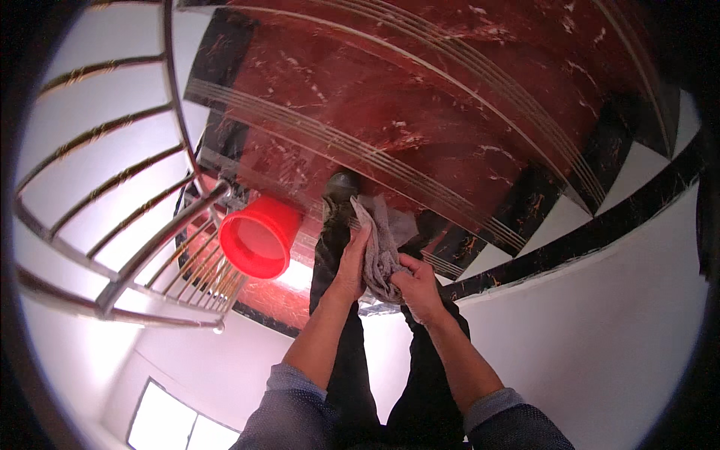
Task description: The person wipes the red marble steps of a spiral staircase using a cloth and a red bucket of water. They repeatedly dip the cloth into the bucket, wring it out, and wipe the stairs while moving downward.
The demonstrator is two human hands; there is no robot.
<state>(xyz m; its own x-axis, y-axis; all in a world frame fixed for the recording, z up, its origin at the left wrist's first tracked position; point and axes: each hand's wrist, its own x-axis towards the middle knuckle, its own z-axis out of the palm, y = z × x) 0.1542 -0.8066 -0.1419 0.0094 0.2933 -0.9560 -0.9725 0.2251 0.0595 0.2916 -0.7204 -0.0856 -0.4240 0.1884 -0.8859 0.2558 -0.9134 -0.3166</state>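
A damp-looking grey cloth [383, 256] is bunched between my two hands, in front of my legs. My left hand [354, 260] lies along the cloth's left side, the fingers pointing up beside a loose fold. On the lower right, the curled fingers of my right hand [417, 284] grip the bunched part. To the left of my hands stands a red plastic bucket [291, 222]; its inside shows a pale pinkish surface, and whether that is water I cannot tell.
Red marbled stone stairs [360, 112] with black ends and grooved nosing strips rise ahead. A metal stair railing [140, 247] curves along the left. The white wall [585, 315] with black skirting [562, 261] runs on the right. My dark shoe [342, 184] is near the step's edge.
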